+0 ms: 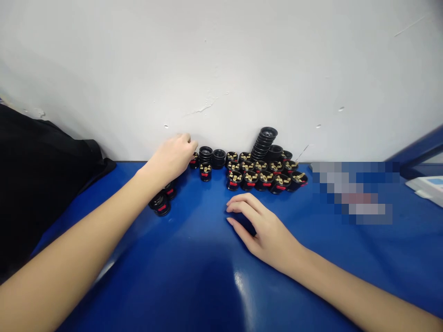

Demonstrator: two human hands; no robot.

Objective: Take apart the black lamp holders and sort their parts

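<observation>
My left hand [175, 159] reaches to the back of the blue table, its fingers curled down by a black round part with a red tab [194, 160]. Whether the fingertips grip that part is hidden behind the hand. My right hand [266, 230] rests low over the table, thumb and fingers apart, with nothing between them. Just beyond it stand rows of black cups with brass contacts and red tabs [266, 180]. A single such cup [205, 172] stands in front of a short stack of black rings [205, 154]. Several more black parts [162, 205] sit below my left wrist.
A leaning stack of black rings [265, 143] rises behind the rows, near the white wall [221, 69]. Black cloth [41, 175] covers the left side of the blue table [194, 258]. A blurred-out patch [360, 193] and a white object [429, 189] lie at right.
</observation>
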